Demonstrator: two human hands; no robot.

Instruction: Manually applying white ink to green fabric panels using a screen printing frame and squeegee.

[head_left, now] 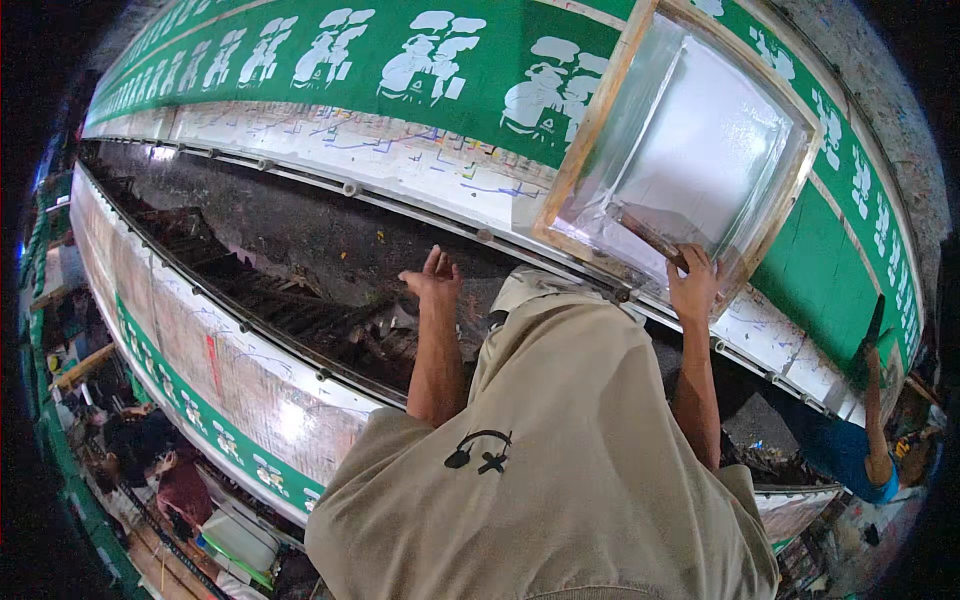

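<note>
A wood-edged screen frame [725,140] with a pale, glossy inner area lies tilted over the green printed surface [790,280] at upper right. In its lower part my right hand [690,280] grips a long squeegee [645,230] with a brown bar, angled toward the upper left. My left hand [432,270] is raised at centre with fingers apart and nothing in it, over the dark gap beside the long white rail [350,188]. White figures repeat along the green strip above.
A second long printed table [220,350] runs along the lower left. At the right a co-worker in a blue top [845,450] reaches up with a dark tool [873,325]. More people [185,495] and some clutter are at lower left.
</note>
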